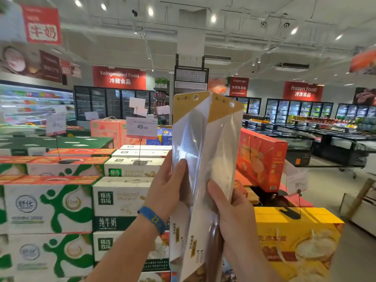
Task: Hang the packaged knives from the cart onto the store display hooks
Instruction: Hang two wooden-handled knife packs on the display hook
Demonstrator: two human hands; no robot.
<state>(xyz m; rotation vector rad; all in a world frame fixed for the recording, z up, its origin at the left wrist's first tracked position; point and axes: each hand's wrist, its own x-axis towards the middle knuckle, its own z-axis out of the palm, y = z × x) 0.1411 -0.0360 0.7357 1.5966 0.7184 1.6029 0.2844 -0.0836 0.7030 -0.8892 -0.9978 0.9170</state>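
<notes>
Standing in a supermarket by stacked milk boxes (61, 204); left hand (168, 186) and right hand (232, 212) are gripping the packaged knives (203, 139) upright, hang holes pointing up

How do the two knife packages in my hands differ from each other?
The left knife package tops out slightly higher than the right knife package. The left hand rests its thumb higher on its package than the right hand does. Both stand upright, touching along one edge, with gold headers, round hang holes and clear fronts.
</notes>
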